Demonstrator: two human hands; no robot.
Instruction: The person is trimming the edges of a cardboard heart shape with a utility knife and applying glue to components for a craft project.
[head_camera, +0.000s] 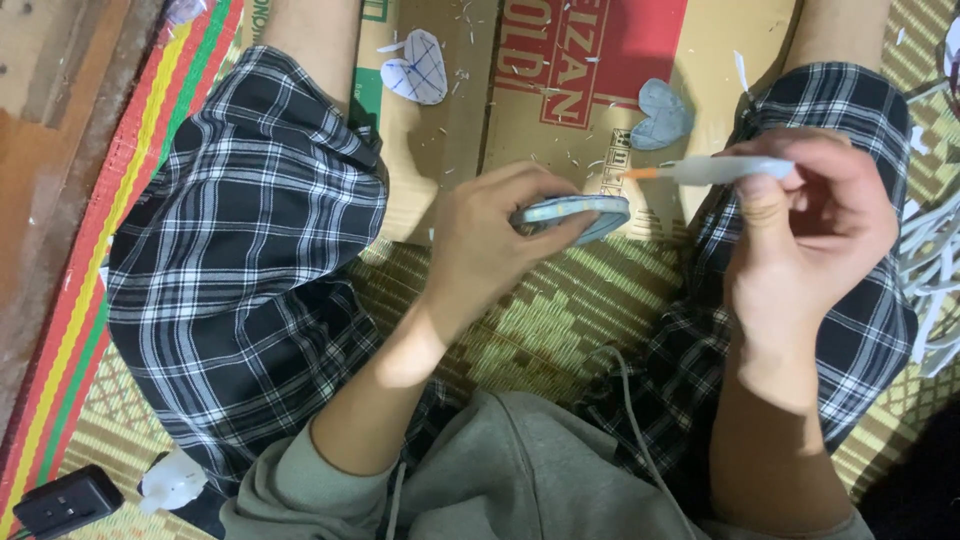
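Note:
My left hand (490, 235) grips a flat, grey-blue heart-shaped fabric piece (580, 214) by its edge, held level over my lap. My right hand (805, 220) pinches a pale, translucent pen-like tool (715, 171) with an orange tip that points left, just above the fabric piece and apart from it. I sit cross-legged in black-and-white checked shorts (240, 260) and a grey hooded top.
A flattened cardboard sheet (450, 110) lies ahead, strewn with small scraps. On it rest a white heart cutout with grid lines (418, 68) and a grey heart cutout (660, 115). A woven mat (560, 310) lies underneath. White strips (935, 270) pile at the right; a black charger (68, 500) sits bottom left.

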